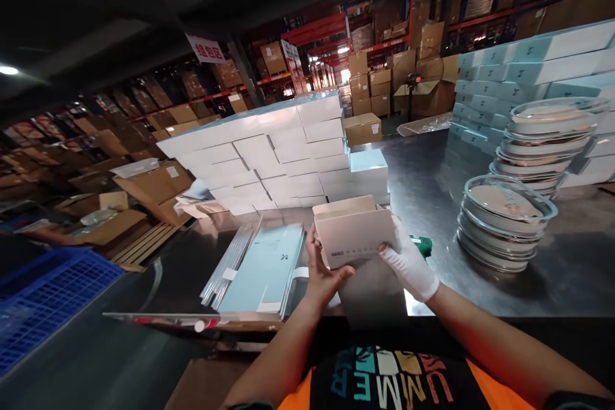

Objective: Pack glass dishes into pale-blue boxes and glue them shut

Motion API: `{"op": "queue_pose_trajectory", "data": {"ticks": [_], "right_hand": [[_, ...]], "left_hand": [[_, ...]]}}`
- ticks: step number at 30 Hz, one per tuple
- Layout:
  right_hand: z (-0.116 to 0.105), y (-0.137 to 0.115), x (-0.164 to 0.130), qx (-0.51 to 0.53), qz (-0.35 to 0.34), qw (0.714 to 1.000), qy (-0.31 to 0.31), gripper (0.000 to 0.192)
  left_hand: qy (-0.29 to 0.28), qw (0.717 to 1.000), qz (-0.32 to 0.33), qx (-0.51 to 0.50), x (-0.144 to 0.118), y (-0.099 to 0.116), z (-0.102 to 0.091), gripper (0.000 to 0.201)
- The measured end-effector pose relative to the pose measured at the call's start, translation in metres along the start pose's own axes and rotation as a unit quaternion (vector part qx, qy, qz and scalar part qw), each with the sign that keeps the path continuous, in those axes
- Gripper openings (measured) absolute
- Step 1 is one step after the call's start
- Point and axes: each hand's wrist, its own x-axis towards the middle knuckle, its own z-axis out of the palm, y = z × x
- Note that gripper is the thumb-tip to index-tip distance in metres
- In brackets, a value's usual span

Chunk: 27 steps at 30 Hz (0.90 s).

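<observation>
A small white carton [358, 235] with faint printing is held between my two hands over the front of the metal table; its upper flaps look raised. My left hand [319, 269] is bare, its fingers against the carton's left side and its thumb standing off to the right. My right hand [410, 266], in a white glove, grips the right side with the thumb on the near face. Behind that glove lies a green object [423, 245], partly hidden. To the left is a pile of flat light-blue box blanks [262, 266].
Stacked white boxes [283, 154] form a wall behind the carton. Lidded glass dishes [504, 224] are piled on the right before more blue-and-white boxes [504, 73]. Clear plastic strips [229, 266] lie beside the blanks. A blue crate [52, 301] stands at left.
</observation>
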Motion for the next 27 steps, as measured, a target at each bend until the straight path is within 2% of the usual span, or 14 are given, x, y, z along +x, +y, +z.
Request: {"op": "queue_pose_trajectory", "data": {"ticks": [2, 4, 6, 8, 11, 12, 14, 16, 18, 19, 21, 23, 25, 27], "right_hand": [[0.003, 0.003, -0.003, 0.003, 0.003, 1.000, 0.013, 0.096], [0.005, 0.005, -0.008, -0.012, -0.003, 1.000, 0.007, 0.091], [0.004, 0.004, -0.011, -0.023, -0.010, 1.000, 0.000, 0.089], [0.000, -0.001, -0.010, -0.021, -0.009, 1.000, -0.001, 0.090], [-0.010, -0.012, -0.003, 0.005, 0.006, 1.000, -0.018, 0.092], [-0.012, -0.016, 0.000, 0.022, 0.014, 0.999, -0.031, 0.092], [-0.010, -0.023, 0.005, 0.063, 0.030, 0.997, -0.044, 0.087], [-0.002, -0.028, 0.008, 0.078, 0.043, 0.996, -0.018, 0.079], [0.010, -0.029, 0.010, 0.058, 0.055, 0.996, 0.028, 0.066], [0.016, -0.028, 0.011, 0.040, 0.060, 0.996, 0.052, 0.058], [0.024, -0.026, 0.011, 0.016, 0.061, 0.994, 0.084, 0.048], [0.023, -0.024, 0.012, 0.016, 0.038, 0.995, 0.095, 0.053], [0.012, -0.023, 0.015, 0.013, 0.007, 0.997, 0.082, 0.067], [-0.009, -0.020, 0.018, -0.071, 0.008, 0.996, 0.054, 0.065]], "left_hand": [[0.029, 0.999, 0.022, 0.009, 0.001, 0.001, 0.001, 0.129], [0.086, 0.994, 0.041, 0.051, 0.003, 0.000, 0.001, 0.134], [0.115, 0.989, 0.048, 0.077, 0.005, -0.002, 0.001, 0.137], [0.083, 0.993, 0.049, 0.061, 0.007, -0.003, 0.000, 0.138], [-0.006, 0.996, 0.076, 0.041, 0.008, 0.002, -0.005, 0.130], [-0.029, 0.995, 0.089, 0.045, 0.009, 0.006, -0.006, 0.119], [-0.055, 0.992, 0.105, 0.044, 0.009, 0.015, -0.007, 0.082], [-0.046, 0.993, 0.107, 0.031, 0.007, 0.023, -0.005, 0.056], [0.008, 0.995, 0.101, 0.013, 0.001, 0.026, -0.002, 0.049], [0.045, 0.994, 0.104, 0.005, -0.003, 0.025, -0.002, 0.051], [0.093, 0.988, 0.126, 0.006, -0.013, 0.019, -0.003, 0.069], [0.072, 0.982, 0.168, 0.049, -0.020, 0.012, -0.009, 0.075], [0.023, 0.974, 0.196, 0.106, -0.022, 0.009, -0.017, 0.064], [0.014, 0.974, 0.189, 0.123, -0.019, 0.011, -0.022, 0.059]]}}
